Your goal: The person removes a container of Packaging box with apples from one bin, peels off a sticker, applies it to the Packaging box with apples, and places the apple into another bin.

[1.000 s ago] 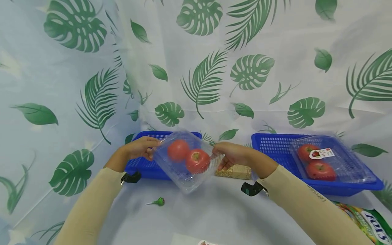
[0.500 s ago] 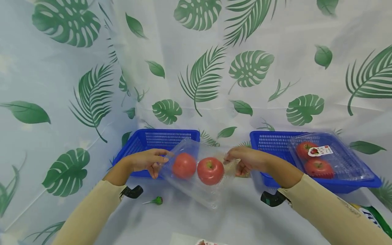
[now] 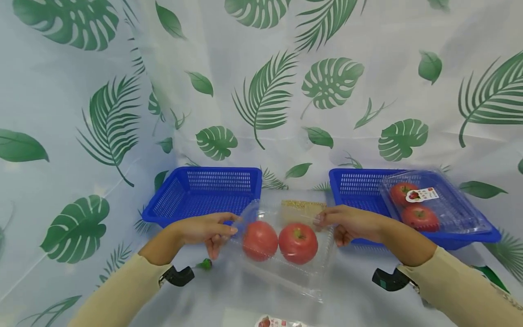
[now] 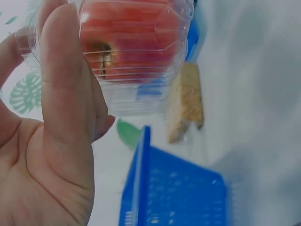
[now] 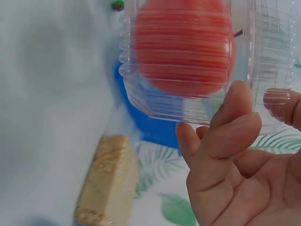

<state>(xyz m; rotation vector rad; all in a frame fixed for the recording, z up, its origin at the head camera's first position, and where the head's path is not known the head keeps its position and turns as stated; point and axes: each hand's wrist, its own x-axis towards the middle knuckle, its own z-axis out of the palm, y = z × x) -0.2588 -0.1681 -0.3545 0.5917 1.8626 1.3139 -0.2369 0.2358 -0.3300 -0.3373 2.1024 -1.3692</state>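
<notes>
Plainly, a clear ribbed plastic clamshell held two red apples side by side, tilted above the bench, before the gap between blue baskets. Left hand and right hand pinched its opposite edges; both forearms angled inward.

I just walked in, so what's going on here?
A person's left hand and right hand pinch the edges of a clear rectangular plastic box, holding it above the white table. Two round red apples sit inside it. A second clear plastic box, with two apples, rests tilted in the blue perforated plastic basket on the right.
</notes>
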